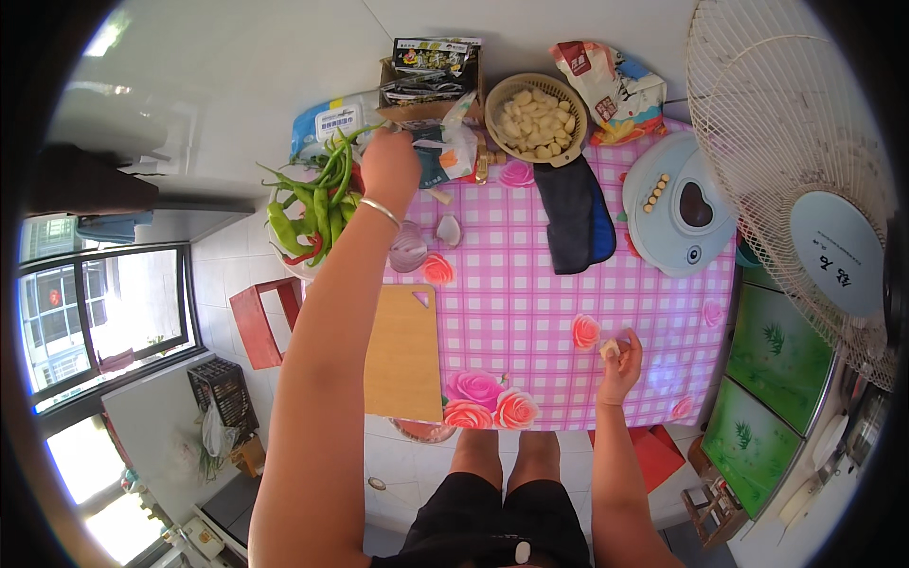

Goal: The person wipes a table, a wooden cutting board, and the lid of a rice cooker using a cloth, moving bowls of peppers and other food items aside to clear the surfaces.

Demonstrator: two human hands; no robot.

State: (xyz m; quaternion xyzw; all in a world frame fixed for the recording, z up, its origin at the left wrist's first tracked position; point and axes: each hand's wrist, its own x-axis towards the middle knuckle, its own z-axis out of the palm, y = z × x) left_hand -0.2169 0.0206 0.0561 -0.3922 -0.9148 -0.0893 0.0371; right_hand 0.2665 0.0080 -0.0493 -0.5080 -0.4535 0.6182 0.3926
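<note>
My left hand (pixel 390 163) reaches to the back left, beside a heap of long green peppers (pixel 327 204) with some red ones among them. Its fingers curl down out of sight, so whatever they grip is hidden. Over the right part of the table, my right hand (pixel 621 369) pinches a small pale yellowish piece (pixel 609 349), too small to name. Under my left forearm lies a wooden cutting board (pixel 402 355). Beyond it sit a purple onion (pixel 409 248), a whitish-purple piece like a garlic bulb (pixel 449 230) and a small pale stub (pixel 440 196).
At the back stand a strainer basket (pixel 492 112) of pale clove-like pieces, a printed bag (pixel 620 95) and a box of packets (pixel 431 112). A dark cloth (pixel 575 218) lies on the checked tablecloth (pixel 516 317). A light-blue lidded appliance (pixel 653 241) and a fan (pixel 838 251) flank the right.
</note>
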